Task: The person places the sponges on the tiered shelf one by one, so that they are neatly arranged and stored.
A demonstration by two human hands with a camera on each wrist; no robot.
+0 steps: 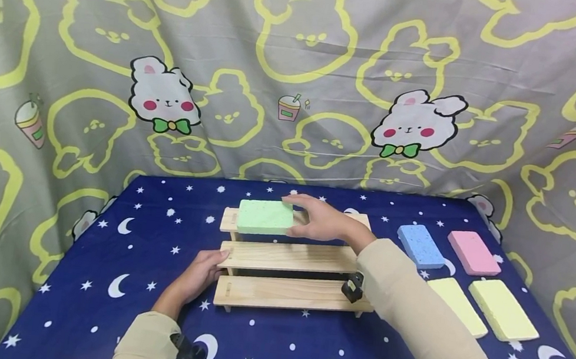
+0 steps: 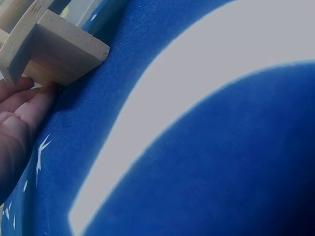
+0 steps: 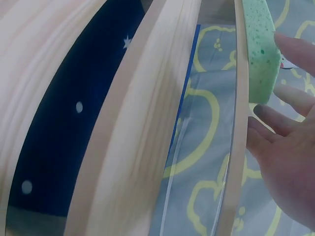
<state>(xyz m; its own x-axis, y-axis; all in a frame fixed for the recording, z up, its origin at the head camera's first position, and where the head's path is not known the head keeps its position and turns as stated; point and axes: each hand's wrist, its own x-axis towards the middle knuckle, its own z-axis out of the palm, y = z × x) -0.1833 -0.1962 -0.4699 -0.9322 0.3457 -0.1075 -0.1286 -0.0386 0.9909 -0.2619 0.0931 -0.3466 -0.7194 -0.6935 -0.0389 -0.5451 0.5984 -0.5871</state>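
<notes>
A three-tier wooden rack (image 1: 290, 257) stands in the middle of the table. On the left part of its top tier lies a pale green sponge (image 1: 265, 217), speckled in the right wrist view. My right hand (image 1: 321, 219) holds the sponge's right end between thumb and fingers; in the right wrist view the right hand (image 3: 290, 132) has lower fingers close to the top tier. At the left end of the middle tier, my left hand (image 1: 199, 276) grips the rack. The left wrist view shows the left hand's fingers (image 2: 39, 103) against a rack leg (image 2: 64, 49).
Right of the rack lie a blue sponge (image 1: 421, 246), a pink sponge (image 1: 474, 253) and two yellow sponges, one partly behind my right sleeve (image 1: 412, 306). A dark blue cloth (image 1: 150, 264) with moons and stars covers the table. A patterned curtain (image 1: 292, 49) hangs behind.
</notes>
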